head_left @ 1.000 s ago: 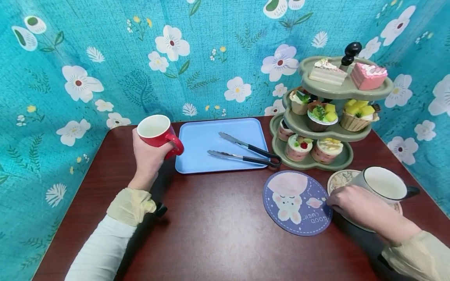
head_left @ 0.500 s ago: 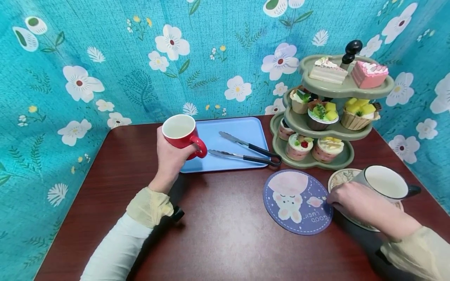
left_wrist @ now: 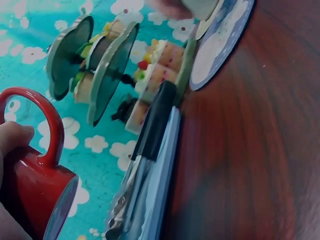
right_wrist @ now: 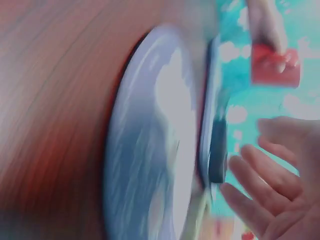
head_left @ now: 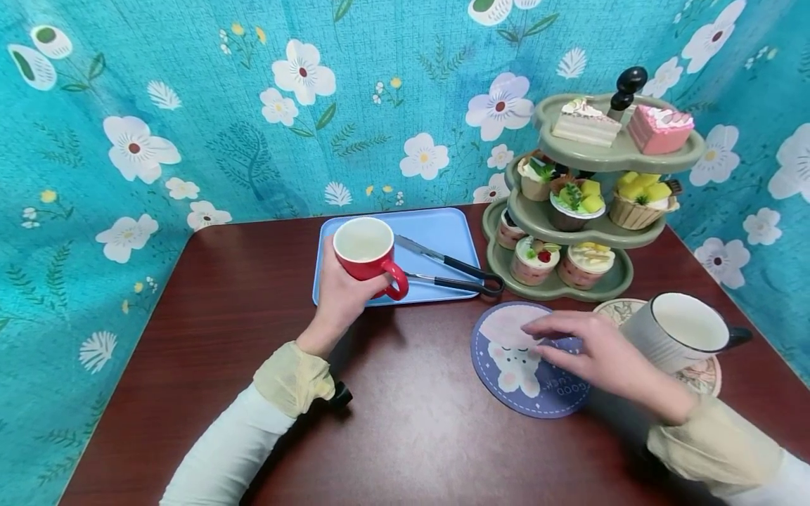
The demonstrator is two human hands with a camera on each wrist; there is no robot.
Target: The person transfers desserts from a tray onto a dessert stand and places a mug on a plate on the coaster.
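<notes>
My left hand grips a red mug with a white inside, thumb near its handle; the mug is raised in front of the blue tray. In the left wrist view the red mug shows at the lower left. My right hand hovers over a round purple placemat with a bunny print, fingers spread and nothing in them. Behind that hand a white mug with a black handle stands on a patterned round coaster. The right wrist view is blurred; my right hand appears there with fingers apart.
Black-handled tongs lie on the tray, their closed end past its right edge. A green three-tier stand with cake slices and several cupcakes stands at the back right. A flowered teal cloth hangs behind the brown table.
The red mug has moved right in my left hand, now in front of the tray and tongs. My right hand has left the placemat's right edge, moved left over it and spread its fingers.
</notes>
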